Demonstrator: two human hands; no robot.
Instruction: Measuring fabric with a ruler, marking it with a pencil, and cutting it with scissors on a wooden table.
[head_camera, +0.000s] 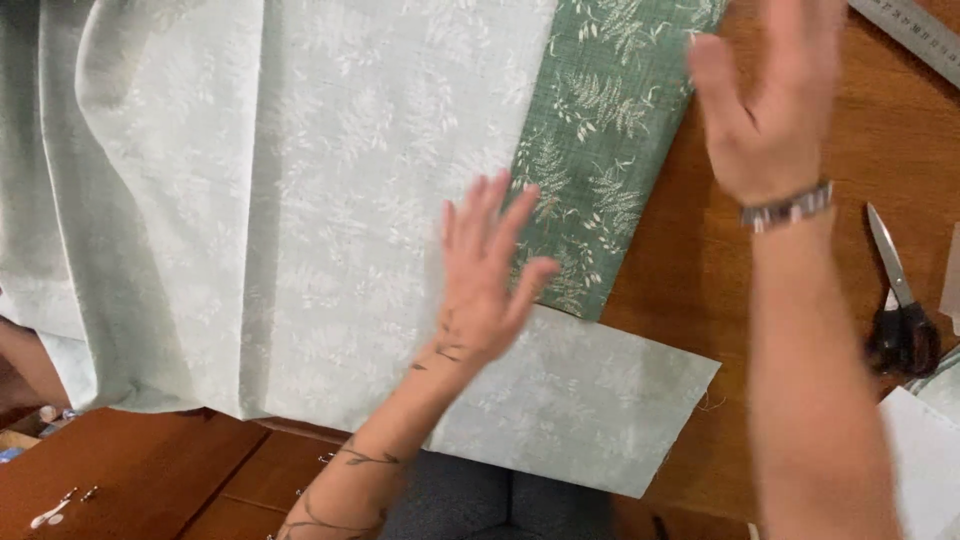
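My left hand (485, 270) lies flat with fingers spread on a pale green fabric (300, 200) with a faint fern print, at the seam where a darker green fern-print strip (600, 120) shows. My right hand (765, 95), with a metal watch on the wrist, hovers open above the wooden table (700, 280) at the fabric's right edge and holds nothing. The fabric hangs over the table's near edge at the left.
Black-handled scissors (900, 310) lie on the table at the right. A metal ruler (915, 30) sits in the top right corner. Pale fabric pieces (930, 450) lie at the lower right. Wooden drawers (120, 480) are below.
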